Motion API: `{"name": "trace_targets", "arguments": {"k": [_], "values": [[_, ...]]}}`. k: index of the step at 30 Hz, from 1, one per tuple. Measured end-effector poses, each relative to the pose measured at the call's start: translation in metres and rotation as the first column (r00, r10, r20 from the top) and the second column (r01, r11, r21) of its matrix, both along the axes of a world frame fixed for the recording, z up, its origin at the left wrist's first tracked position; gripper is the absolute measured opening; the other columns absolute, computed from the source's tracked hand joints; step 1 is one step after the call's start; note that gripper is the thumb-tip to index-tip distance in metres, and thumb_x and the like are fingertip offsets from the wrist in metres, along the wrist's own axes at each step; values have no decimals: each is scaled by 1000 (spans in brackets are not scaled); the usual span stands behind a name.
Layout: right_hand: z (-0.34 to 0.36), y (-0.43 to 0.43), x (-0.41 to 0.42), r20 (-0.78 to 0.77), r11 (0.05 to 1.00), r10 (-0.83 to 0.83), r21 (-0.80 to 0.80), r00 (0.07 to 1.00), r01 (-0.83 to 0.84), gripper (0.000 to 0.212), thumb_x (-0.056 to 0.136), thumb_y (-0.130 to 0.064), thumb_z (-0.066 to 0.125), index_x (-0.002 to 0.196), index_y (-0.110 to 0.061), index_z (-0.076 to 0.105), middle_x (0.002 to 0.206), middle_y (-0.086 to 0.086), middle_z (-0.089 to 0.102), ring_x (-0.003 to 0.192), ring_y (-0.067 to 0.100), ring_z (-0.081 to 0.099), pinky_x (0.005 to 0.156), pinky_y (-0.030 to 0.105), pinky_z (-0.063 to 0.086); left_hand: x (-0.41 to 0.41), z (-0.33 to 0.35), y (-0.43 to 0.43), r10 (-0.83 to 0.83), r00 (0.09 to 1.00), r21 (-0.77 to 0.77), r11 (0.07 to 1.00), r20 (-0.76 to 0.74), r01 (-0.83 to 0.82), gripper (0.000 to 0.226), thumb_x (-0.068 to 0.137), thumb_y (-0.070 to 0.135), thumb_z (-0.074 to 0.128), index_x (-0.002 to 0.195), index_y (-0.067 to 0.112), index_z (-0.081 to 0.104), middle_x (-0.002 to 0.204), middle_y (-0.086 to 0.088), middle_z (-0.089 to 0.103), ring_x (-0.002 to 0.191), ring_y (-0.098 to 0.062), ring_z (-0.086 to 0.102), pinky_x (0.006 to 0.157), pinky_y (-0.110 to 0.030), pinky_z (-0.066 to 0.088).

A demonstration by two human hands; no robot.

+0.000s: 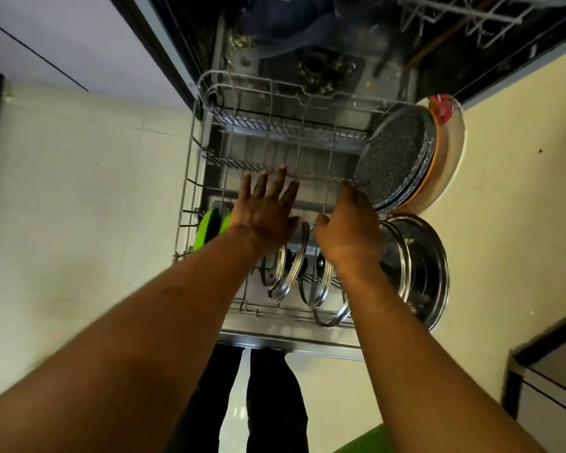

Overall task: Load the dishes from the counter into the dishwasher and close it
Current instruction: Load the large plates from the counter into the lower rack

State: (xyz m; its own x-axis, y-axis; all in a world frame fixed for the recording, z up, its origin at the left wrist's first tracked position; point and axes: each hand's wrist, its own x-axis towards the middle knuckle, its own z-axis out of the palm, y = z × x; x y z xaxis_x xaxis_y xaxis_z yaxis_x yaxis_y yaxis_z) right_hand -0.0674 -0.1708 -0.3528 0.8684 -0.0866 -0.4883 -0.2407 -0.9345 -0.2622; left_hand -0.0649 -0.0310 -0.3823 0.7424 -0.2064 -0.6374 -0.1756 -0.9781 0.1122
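The lower rack (193,158) stands pulled out of the open dishwasher (242,53). The left hand (265,217) hovers flat over the middle of the rack, fingers straight and spread, holding nothing. The right hand (347,233) reaches toward the rack's right edge, up against the lower rim of the dark speckled plates (396,158). Its fingers are hidden behind the hand, so I cannot tell whether they grip a plate, a wire, or nothing.

Those plates stand tilted on edge at the right edge, with a cream dish (451,158) leaning behind them. Glass lids (294,256) stand in the near half, a big steel lid (428,266) is at the near right corner, and green dishes (206,230) are at the left edge.

The plates look heavy, stiff and easy to chip. A hold on the rim, with the thumb on one face and the fingers on the other, should suit them. The glass lids are probably best lifted by their knobs.
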Motion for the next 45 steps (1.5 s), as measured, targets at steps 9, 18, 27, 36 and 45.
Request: {"name": "trace_targets", "arguments": {"k": [9,18,27,36,45], "values": [[140,77,-38,47,981,192,34,980,-193,74,97,-51,44,153,-12,16,161,11,14,149,29,4,120,46,10,-71,152,72,239,970,42,970,38,-241,70,102,55,21,158,22,-5,163,-7,-18,151,-32,-9,120,-55,-7],[251,181,-54,181,922,369,49,912,-383,71,100,-41,43,155,-11,8,163,10,6,150,28,-3,121,44,3,-88,284,159,380,900,-8,922,212,-388,66,103,51,22,158,23,-3,165,-6,-13,152,-31,-7,119,-55,-7],[346,347,-46,367,894,435,-69,822,-442,76,96,-41,50,155,-12,11,162,11,8,150,28,0,120,44,5,-113,367,345,384,828,1,907,408,-420,76,101,51,34,157,24,-9,164,-7,-17,151,-33,-10,119,-56,-7],[411,529,-42,483,790,583,-148,653,-596,77,94,-36,54,155,-14,11,162,10,7,150,28,0,120,44,6,-124,423,540,505,672,-43,815,541,-578,74,103,51,31,157,23,-11,164,-7,-18,151,-35,-10,119,-58,-8],[412,602,21,473,785,592,-151,653,-601,79,96,-32,53,156,-16,5,163,8,2,150,28,-5,121,44,4,-82,426,614,491,699,-8,821,520,-571,79,101,49,38,156,24,-13,163,-7,-21,150,-35,-13,118,-58,-9]]}}
